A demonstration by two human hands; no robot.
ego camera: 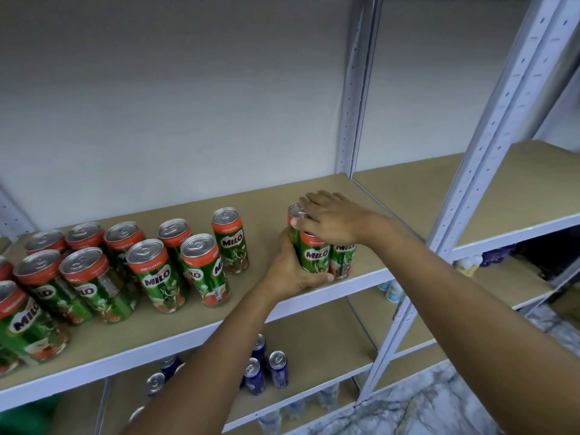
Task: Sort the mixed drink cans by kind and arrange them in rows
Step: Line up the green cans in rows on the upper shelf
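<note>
Cans (321,249) of green Milo with red tops are standing upright in a tight cluster near the front edge of the shelf (392,196), toward its right end, and we are clamping them between both hands. Our left hand (290,271) is wrapping around the cluster's left side and base, its grip closed on the cans with the thumb lying across the front. Our right hand (329,219) is pressing down flat over the tops, fingers spread, gripping the same cans from above. We are seeing at least three cans in the cluster. To the left, well apart, more Milo cans (157,274) are standing loosely grouped on the same shelf, some touching. On the shelf below, blue cans (266,368) are standing together. White metal posts (489,130) are framing the shelving, and pale cans (392,290) are showing farther right below.
</note>
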